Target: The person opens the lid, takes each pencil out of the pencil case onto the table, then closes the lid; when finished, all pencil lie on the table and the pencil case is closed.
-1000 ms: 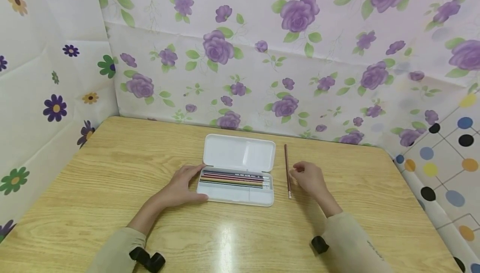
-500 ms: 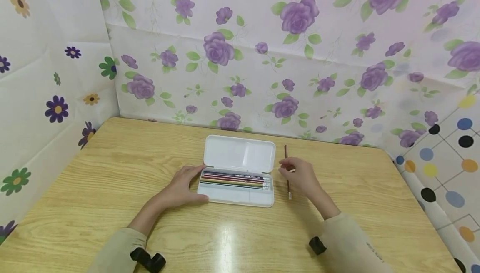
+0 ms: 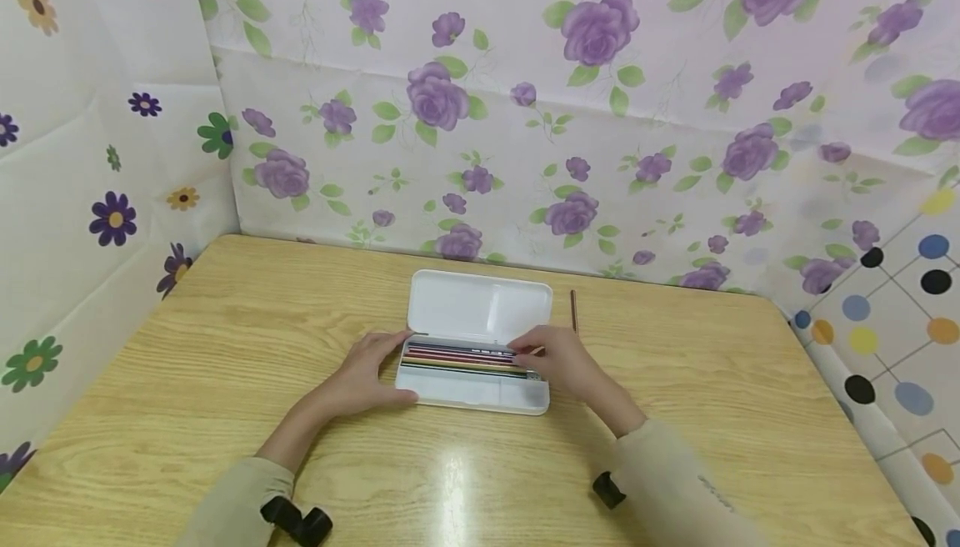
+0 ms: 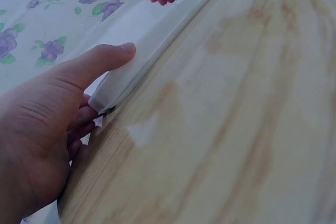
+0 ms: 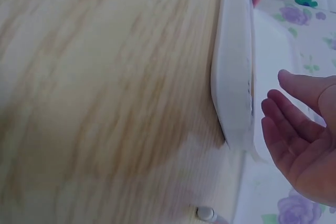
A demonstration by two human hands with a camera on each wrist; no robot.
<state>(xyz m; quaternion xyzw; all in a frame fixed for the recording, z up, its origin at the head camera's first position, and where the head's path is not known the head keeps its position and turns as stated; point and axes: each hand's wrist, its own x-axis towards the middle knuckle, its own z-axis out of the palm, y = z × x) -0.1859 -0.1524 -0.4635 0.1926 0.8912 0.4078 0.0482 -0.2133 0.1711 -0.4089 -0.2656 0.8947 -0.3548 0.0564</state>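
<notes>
A white pencil case [image 3: 448, 390] lies open on the table, its lid [image 3: 453, 301] tipped back. Several pencils [image 3: 457, 357] lie side by side in its rear compartment. My left hand [image 3: 363, 376] holds the case's left end, thumb [image 4: 113, 56] on the front wall and fingers round the far side. Above the right end of the pencils hovers my right hand [image 3: 562, 363], covering part of their eraser ends. In the right wrist view its thumb and fingers stand apart with nothing between them. A brown pencil [image 3: 574, 309] lies right of the case, its near part hidden behind my right hand.
The wooden table [image 3: 337, 464] ends at the back against a floral cloth wall [image 3: 480, 138]. Patterned sheets also hang at the left and right. A black strap piece [image 3: 609, 490] shows by my right sleeve, and another [image 3: 296, 520] by the left.
My right hand has moved left, from beside the brown pencil, over it, to the right end of the case. The pencil stays on the table. My left hand has kept its place.
</notes>
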